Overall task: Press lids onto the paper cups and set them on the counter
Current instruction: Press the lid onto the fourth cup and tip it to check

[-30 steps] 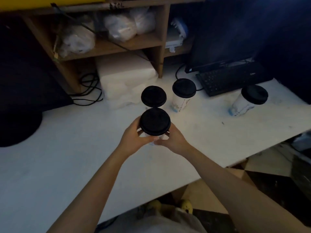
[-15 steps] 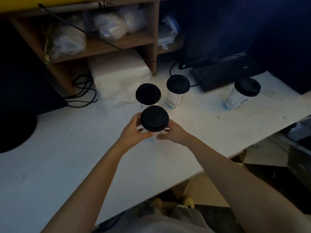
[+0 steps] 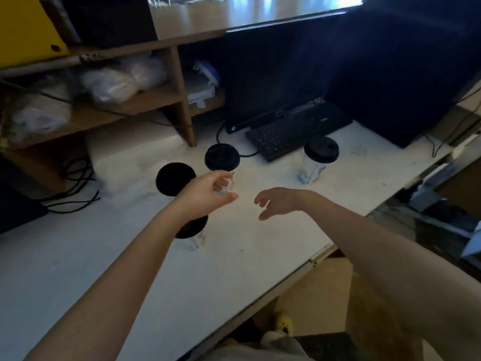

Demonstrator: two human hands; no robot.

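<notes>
White counter (image 3: 104, 256), lightly loaded.
Near cup (image 3: 195, 228) central, second cup (image 3: 175, 178) at 11, third cup (image 3: 222, 157) at 12, fourth cup (image 3: 320, 155) at 2, keyboard (image 3: 294, 131) at 1.

Black computer keyboard (image 3: 296, 131) lies just in front of dark flat monitor (image 3: 276, 74). Brown wooden shelf unit (image 3: 177, 82) at back left holds clear plastic bags (image 3: 114, 82). Tangled black cables (image 3: 75, 183) below it. Top left, yellow box (image 3: 23, 27).
</notes>
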